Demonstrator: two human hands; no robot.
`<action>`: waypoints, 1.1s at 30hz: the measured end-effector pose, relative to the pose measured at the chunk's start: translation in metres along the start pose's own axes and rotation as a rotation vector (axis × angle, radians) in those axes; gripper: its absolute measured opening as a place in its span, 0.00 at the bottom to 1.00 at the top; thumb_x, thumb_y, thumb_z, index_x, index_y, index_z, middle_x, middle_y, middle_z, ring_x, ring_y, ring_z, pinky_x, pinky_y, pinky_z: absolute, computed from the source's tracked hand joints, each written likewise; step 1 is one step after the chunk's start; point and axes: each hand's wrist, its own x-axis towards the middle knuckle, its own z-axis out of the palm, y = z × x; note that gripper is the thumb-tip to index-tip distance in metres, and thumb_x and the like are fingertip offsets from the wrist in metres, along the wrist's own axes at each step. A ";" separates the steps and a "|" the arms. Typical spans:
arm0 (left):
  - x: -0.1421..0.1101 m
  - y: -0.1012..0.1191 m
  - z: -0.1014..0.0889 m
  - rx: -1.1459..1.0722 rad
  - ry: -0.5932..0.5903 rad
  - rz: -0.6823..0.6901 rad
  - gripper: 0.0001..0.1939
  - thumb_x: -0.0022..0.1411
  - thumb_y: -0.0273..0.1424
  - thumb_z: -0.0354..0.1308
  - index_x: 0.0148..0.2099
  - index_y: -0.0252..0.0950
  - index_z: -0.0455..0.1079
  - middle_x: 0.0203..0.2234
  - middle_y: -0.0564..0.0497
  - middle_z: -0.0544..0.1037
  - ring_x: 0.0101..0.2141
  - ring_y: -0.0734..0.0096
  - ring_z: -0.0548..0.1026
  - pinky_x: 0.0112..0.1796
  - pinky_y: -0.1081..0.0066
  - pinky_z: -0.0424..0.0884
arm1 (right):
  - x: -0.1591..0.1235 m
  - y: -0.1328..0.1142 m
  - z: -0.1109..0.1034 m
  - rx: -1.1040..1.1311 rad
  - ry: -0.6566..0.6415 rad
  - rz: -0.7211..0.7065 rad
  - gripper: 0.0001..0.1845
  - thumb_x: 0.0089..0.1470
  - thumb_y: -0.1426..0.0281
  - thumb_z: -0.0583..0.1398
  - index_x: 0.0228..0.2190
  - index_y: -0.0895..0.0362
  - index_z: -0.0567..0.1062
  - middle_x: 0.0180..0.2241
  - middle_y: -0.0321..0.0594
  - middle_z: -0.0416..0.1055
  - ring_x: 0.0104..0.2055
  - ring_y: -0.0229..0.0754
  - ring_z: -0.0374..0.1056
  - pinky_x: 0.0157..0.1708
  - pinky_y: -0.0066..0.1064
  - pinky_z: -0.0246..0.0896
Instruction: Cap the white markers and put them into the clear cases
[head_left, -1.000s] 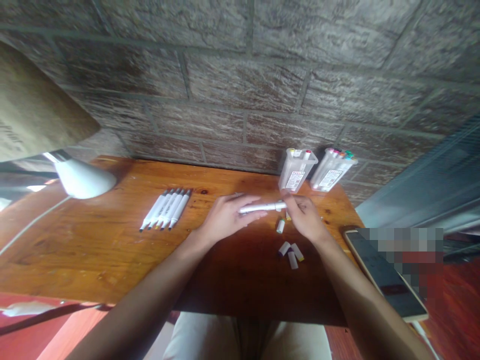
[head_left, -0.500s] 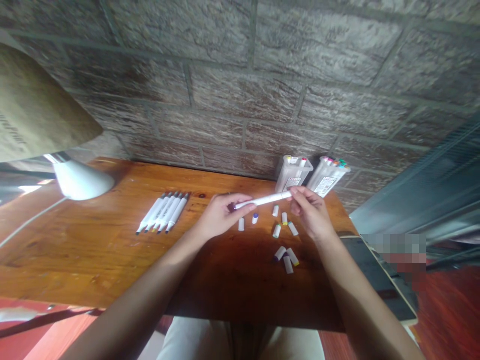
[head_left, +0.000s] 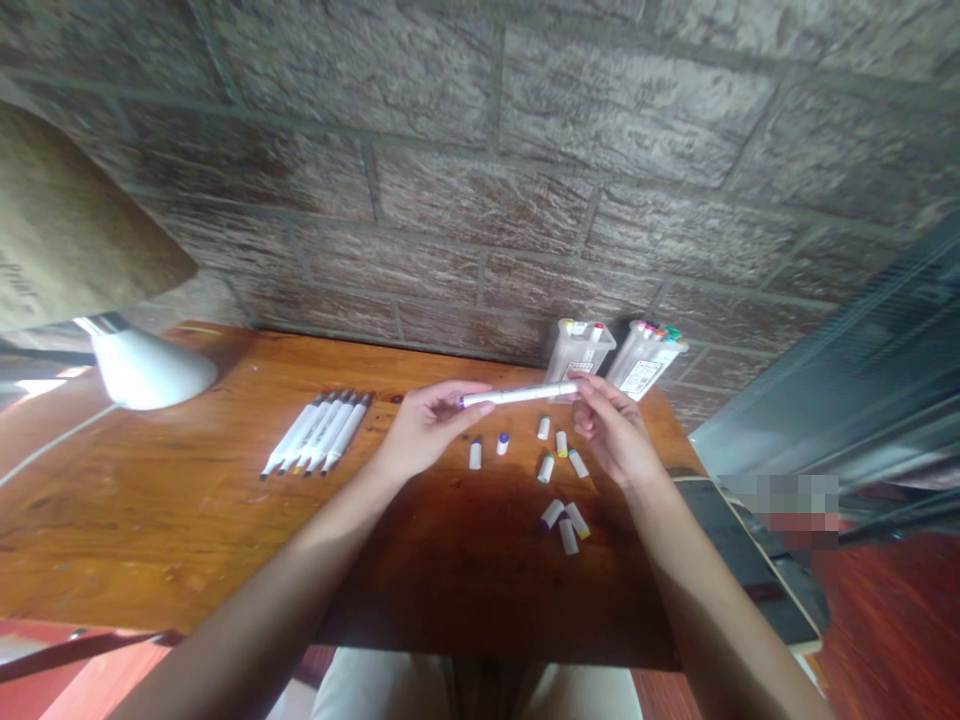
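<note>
A white marker (head_left: pixel 521 394) with a purple left end is held nearly level above the table. My left hand (head_left: pixel 431 425) is closed on its purple end, thumb in front and fingers behind. At the other end, my right hand (head_left: pixel 613 428) pinches the tip between thumb and fingers. Below the hands lie loose white marker caps with coloured ends: a blue-ended cap (head_left: pixel 503 444), another cap (head_left: pixel 475 455), a yellow-ended cap (head_left: pixel 561 444) and several more. Left of my left hand, several uncapped white markers (head_left: pixel 319 432) lie side by side in a row.
Two clear plastic cases stand by the stone wall; the left case (head_left: pixel 577 350) and right case (head_left: pixel 646 362) hold markers. A lamp (head_left: pixel 146 365) stands at the far left of the wooden table (head_left: pixel 187 510). A dark flat panel (head_left: pixel 739 560) is at the right edge.
The view has shifted slightly. Both hands still grip the marker, which now lies a little more level.
</note>
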 end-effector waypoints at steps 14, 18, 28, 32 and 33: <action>-0.002 0.005 0.001 -0.056 0.046 -0.024 0.16 0.53 0.33 0.71 0.44 0.36 0.79 0.32 0.49 0.83 0.29 0.74 0.75 0.34 0.74 0.70 | -0.001 -0.001 0.002 0.125 -0.034 0.029 0.15 0.43 0.69 0.71 0.37 0.52 0.82 0.20 0.28 0.60 0.21 0.28 0.51 0.19 0.23 0.43; -0.002 0.007 0.001 -0.100 0.052 -0.054 0.16 0.55 0.35 0.69 0.46 0.35 0.78 0.30 0.49 0.83 0.23 0.78 0.69 0.27 0.76 0.65 | 0.001 0.003 0.000 0.140 -0.044 0.023 0.15 0.42 0.69 0.71 0.36 0.51 0.82 0.21 0.29 0.63 0.20 0.27 0.52 0.19 0.23 0.42; 0.000 0.001 -0.002 -0.245 0.056 -0.069 0.14 0.61 0.36 0.64 0.48 0.37 0.77 0.32 0.47 0.82 0.21 0.80 0.64 0.24 0.75 0.60 | 0.003 0.007 -0.001 0.163 -0.045 0.035 0.17 0.39 0.69 0.73 0.36 0.50 0.82 0.22 0.30 0.68 0.20 0.28 0.51 0.19 0.25 0.41; -0.001 0.003 -0.002 -0.260 0.043 -0.078 0.14 0.63 0.37 0.63 0.48 0.37 0.78 0.33 0.47 0.82 0.22 0.80 0.64 0.24 0.75 0.59 | 0.002 0.005 0.001 0.186 -0.034 0.026 0.17 0.38 0.70 0.73 0.35 0.50 0.82 0.25 0.31 0.71 0.20 0.27 0.51 0.19 0.25 0.40; -0.001 0.004 -0.002 -0.258 0.041 -0.082 0.14 0.62 0.37 0.63 0.48 0.38 0.78 0.32 0.47 0.82 0.22 0.80 0.64 0.24 0.75 0.59 | 0.002 0.005 0.002 0.196 -0.036 0.024 0.16 0.39 0.70 0.73 0.35 0.50 0.82 0.25 0.30 0.71 0.20 0.27 0.51 0.19 0.25 0.40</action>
